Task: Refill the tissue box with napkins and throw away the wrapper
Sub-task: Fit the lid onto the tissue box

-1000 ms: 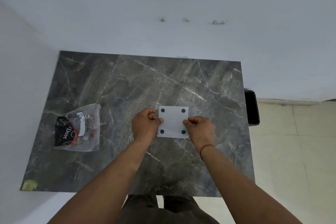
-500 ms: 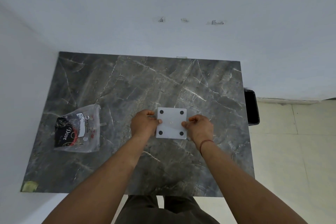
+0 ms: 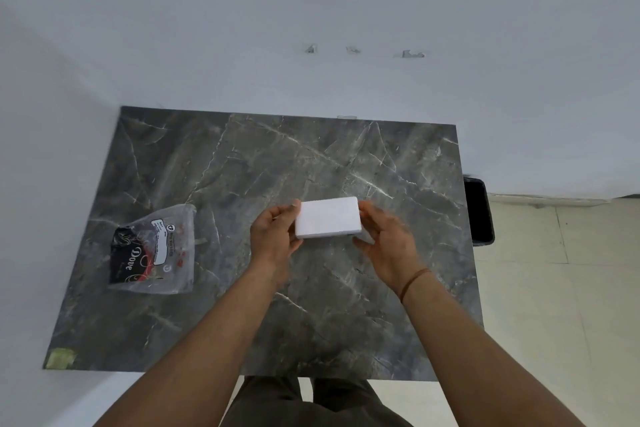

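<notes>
A white tissue box [image 3: 327, 217] is lifted just above the grey marble table [image 3: 242, 163], tilted so that a plain white face points at me. My left hand [image 3: 275, 236] grips its left end and my right hand [image 3: 386, 241] cups its right end. A clear plastic wrapper [image 3: 154, 251] with a black printed label lies flat on the left part of the table, well apart from both hands. No napkins can be seen from here.
A black bin [image 3: 479, 210] stands on the floor beside the table's right edge. White walls close off the table's far side and left side. A patch of green tape [image 3: 61, 357] marks the near left corner. Pale floor tiles [image 3: 561, 288] lie to the right.
The box lay bottom-up with its black feet showing. Both hands have since lifted and turned it, so a plain white face now shows. The wrapper has not moved.
</notes>
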